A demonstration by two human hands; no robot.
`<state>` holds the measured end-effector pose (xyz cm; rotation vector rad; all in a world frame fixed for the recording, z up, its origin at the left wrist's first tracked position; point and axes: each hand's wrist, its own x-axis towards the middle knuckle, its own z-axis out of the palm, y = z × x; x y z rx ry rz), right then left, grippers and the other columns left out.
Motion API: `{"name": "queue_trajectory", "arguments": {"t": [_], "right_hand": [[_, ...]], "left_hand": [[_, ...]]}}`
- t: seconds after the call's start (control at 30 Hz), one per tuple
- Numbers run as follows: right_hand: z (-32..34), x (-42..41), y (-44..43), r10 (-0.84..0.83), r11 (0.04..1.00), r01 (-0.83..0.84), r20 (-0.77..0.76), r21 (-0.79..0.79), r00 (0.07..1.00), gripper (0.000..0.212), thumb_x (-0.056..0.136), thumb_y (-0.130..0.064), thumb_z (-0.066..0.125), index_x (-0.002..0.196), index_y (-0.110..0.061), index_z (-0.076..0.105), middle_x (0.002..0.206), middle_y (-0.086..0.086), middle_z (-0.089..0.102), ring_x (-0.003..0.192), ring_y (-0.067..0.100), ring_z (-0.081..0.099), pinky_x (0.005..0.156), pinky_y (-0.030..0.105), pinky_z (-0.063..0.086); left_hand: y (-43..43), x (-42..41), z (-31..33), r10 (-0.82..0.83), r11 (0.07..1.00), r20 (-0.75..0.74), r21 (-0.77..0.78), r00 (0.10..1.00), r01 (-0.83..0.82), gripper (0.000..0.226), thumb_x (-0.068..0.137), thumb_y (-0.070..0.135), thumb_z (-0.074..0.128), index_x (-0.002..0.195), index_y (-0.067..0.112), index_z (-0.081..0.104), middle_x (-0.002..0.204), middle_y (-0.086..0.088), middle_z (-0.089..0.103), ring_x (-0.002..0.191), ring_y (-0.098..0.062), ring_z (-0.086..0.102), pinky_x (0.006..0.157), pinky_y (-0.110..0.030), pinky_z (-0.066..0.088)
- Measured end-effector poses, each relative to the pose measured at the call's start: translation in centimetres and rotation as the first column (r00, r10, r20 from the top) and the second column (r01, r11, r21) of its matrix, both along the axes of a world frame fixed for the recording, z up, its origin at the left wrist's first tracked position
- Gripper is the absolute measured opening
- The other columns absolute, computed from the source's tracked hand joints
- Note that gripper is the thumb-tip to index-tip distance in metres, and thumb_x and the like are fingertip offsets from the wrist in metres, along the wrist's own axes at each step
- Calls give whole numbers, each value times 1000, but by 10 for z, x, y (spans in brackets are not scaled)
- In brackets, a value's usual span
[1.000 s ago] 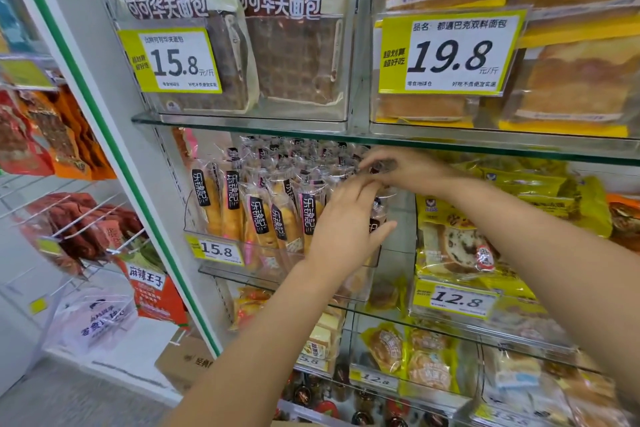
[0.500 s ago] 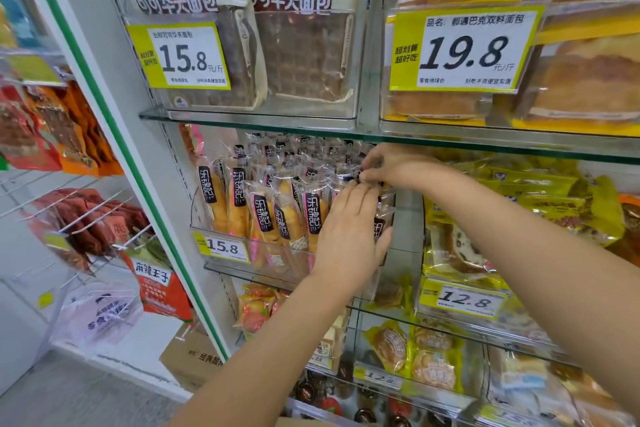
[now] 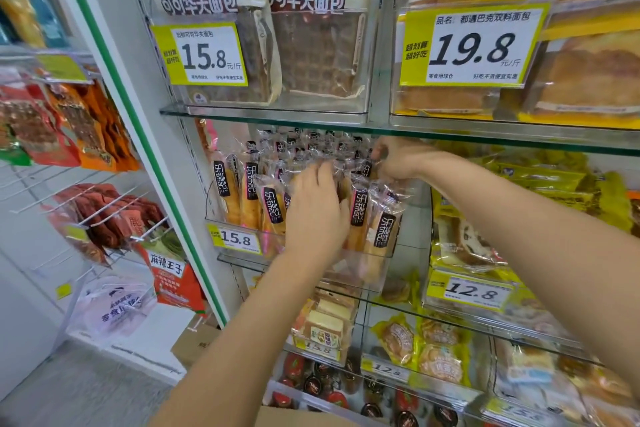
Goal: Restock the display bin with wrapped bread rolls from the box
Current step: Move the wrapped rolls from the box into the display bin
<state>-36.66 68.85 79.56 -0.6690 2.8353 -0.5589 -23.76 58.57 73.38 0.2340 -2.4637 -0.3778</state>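
Clear acrylic display bin [image 3: 375, 255] sits on the middle shelf, with a yellow 15.8 price tag [image 3: 239, 239] on its front left. The wrapped bread rolls [image 3: 251, 192] stand packed inside, long axes near vertical. The two at front right lean right.

Your left hand [image 3: 317, 215] is in the front middle of the bin. Its fingers are extended, only slightly bent, and pushed in among the wrappers, pressing them and not closed round any. Your right hand [image 3: 398, 159] is higher and further back, at the bin's rear right and just under the glass shelf [image 3: 485, 137] above. Its fingertips are curled and pinch the crimped top of a back-row roll. How much of that roll is already seated is hidden behind the other wrappers.

Key relation: the pinched roll hangs below your right fingers, and the rows lie between your two hands. The right hand is the nearer one to the rear slot. Likely next move is straight down along the roll's axis, while the left hand holds the front rows forward.

The rolls are golden-brown sticks in clear crinkly film, each with a black vertical label in white characters. The bin looks close to full.

Tan cardboard [image 3: 294, 419] shows at the bottom edge; can't tell if that's the supply box.
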Motion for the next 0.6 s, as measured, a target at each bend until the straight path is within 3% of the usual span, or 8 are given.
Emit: {"name": "queue_trajectory", "arguments": {"t": [0.07, 0.2, 0.3, 0.33, 0.4, 0.5, 0.6], "right_hand": [[1, -1, 7, 69, 998, -69, 25, -5, 997, 52, 76, 14, 50, 112, -22, 49, 108, 2, 54, 81, 16, 54, 58, 27, 43], [8, 4, 17, 136, 990, -137, 24, 45, 990, 52, 83, 12, 43, 117, -27, 50, 115, 3, 53, 89, 18, 53, 68, 31, 45], [17, 20, 13, 132, 991, -132, -34, 11, 991, 23, 102, -21, 35, 117, -21, 52, 126, 1, 54, 100, 18, 52, 78, 28, 40], [19, 26, 11, 154, 988, -153, -47, 24, 987, 27, 101, -38, 36, 114, -22, 53, 122, -1, 57, 99, 17, 54, 77, 29, 41], [18, 38, 7, 204, 979, -202, -83, 35, 975, 39, 89, -56, 51, 109, -24, 61, 106, -5, 63, 87, 11, 59, 68, 26, 46], [7, 44, -3, 208, 972, -187, -153, 140, 966, 34, 81, -38, 70, 102, -12, 70, 98, 5, 70, 78, 16, 64, 70, 29, 53], [-2, 43, -12, 128, 981, -92, -217, 170, 968, 23, 80, -24, 72, 97, -8, 69, 85, 5, 67, 65, 16, 56, 62, 28, 53]], "left_hand": [[-13, -6, 11, 76, 992, 195, -118, 978, -54, 48, 88, 17, 59, 131, 5, 43, 135, -12, 45, 127, -25, 37, 105, -32, 33], [-29, -17, 30, 124, 953, 385, -304, 914, -1, 36, 84, -1, 55, 119, 6, 52, 116, -14, 57, 115, -29, 46, 86, -36, 46], [-34, -19, 37, 154, 904, 487, -422, 860, 77, 45, 83, -4, 55, 125, 9, 48, 110, -10, 62, 109, -28, 52, 86, -35, 43], [-37, -19, 39, 176, 895, 494, -441, 852, 71, 48, 82, -4, 56, 127, 9, 46, 108, -9, 63, 106, -28, 54, 88, -36, 42], [-45, -18, 44, 174, 911, 509, -409, 843, 58, 50, 81, 3, 62, 127, 11, 46, 106, -7, 64, 103, -27, 58, 97, -39, 39], [-51, -14, 50, 69, 957, 582, -269, 811, 112, 55, 77, 27, 74, 125, 17, 50, 110, -4, 65, 109, -25, 57, 106, -43, 33], [-51, -6, 46, -98, 964, 563, -150, 820, 219, 52, 75, 28, 77, 120, 19, 54, 109, -3, 66, 99, -22, 60, 88, -34, 45]]}}
